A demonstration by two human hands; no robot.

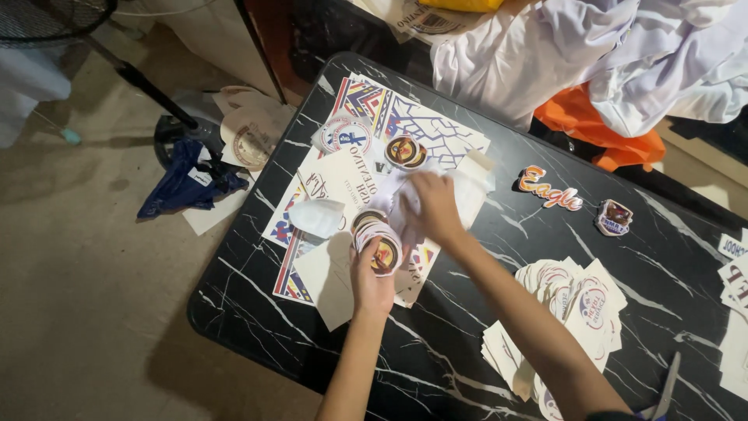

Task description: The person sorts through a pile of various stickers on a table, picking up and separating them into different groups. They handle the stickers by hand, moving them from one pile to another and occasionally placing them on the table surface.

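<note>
Left hand [372,282] gripping small stack of round brown-and-white paper stickers [379,246] near tabletop [436,366] left edge; right hand [433,206] just beyond, fingers curled on white backing paper [467,191], nearer it.

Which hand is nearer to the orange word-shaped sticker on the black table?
The right hand. It rests on the papers just left of the orange word-shaped sticker; the left hand holds round stickers lower and farther left.

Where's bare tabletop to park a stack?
Bare marble between the right forearm and the word sticker; also the near-left corner. Crowded: printed sheets under both hands, sticker pile, far-right sheets.
</note>
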